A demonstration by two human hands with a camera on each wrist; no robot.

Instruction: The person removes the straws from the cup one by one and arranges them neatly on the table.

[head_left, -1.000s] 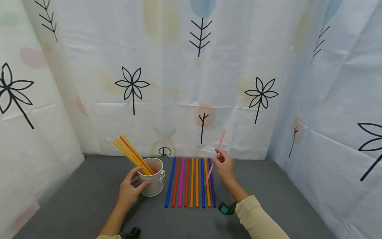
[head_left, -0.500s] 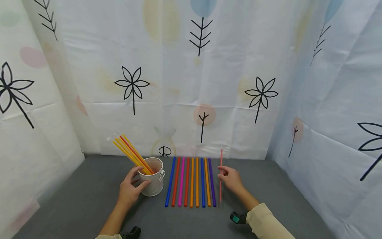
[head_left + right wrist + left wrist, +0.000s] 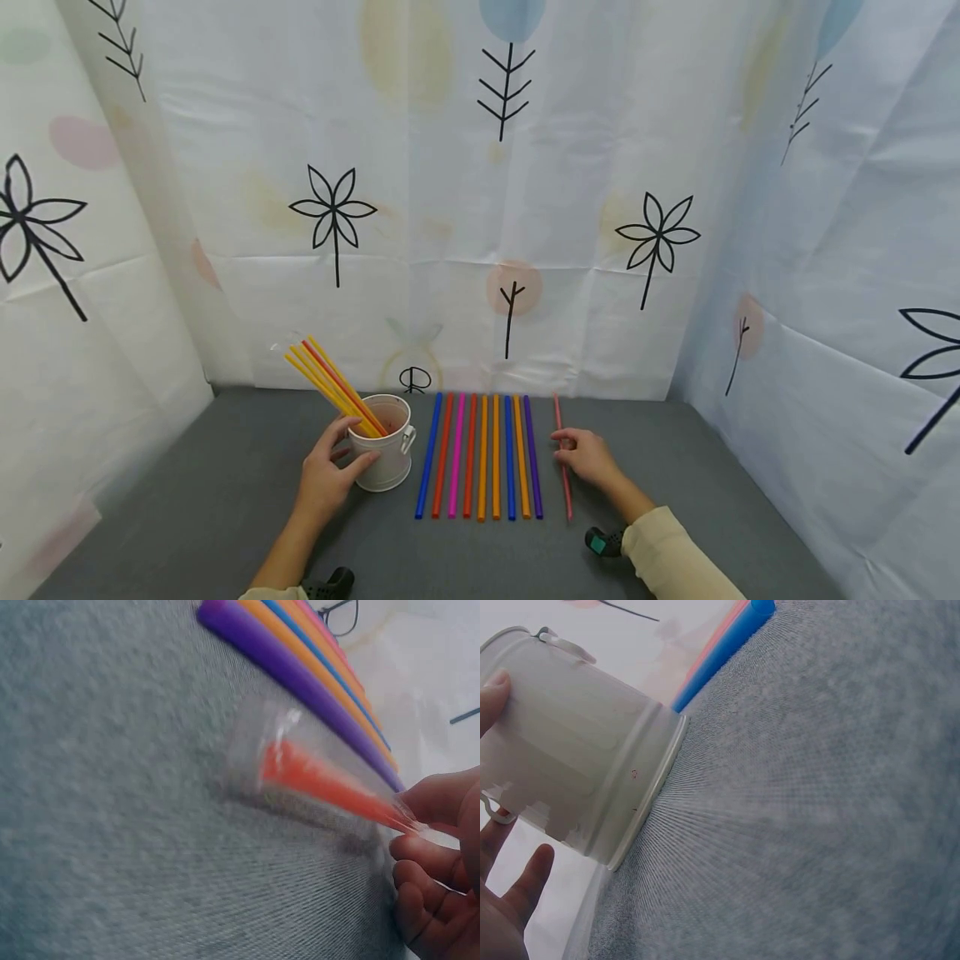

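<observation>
My left hand (image 3: 327,475) holds a small white metal bucket (image 3: 386,465) by its side, with the thumb at the front and fingers around the left. Several yellow and red straws (image 3: 336,385), some with clear wrapper ends, lean out of it to the left. Between thumb and fingertips, my right hand (image 3: 587,457) pinches a red straw (image 3: 322,776) in a clear plastic wrapper, low over the table. Left of it lies a row of several straws, from a blue straw (image 3: 428,458) to a purple straw (image 3: 533,458), side by side and roughly parallel.
The dark grey table (image 3: 480,558) is enclosed by a white printed cloth (image 3: 450,325) at the back and both sides. Black wrist devices, such as the right one (image 3: 602,542), sit at both wrists.
My right hand has brought the wrapped red straw down and to the right, from above the purple straw to beside the row. The left hand and bucket have stayed in place.
</observation>
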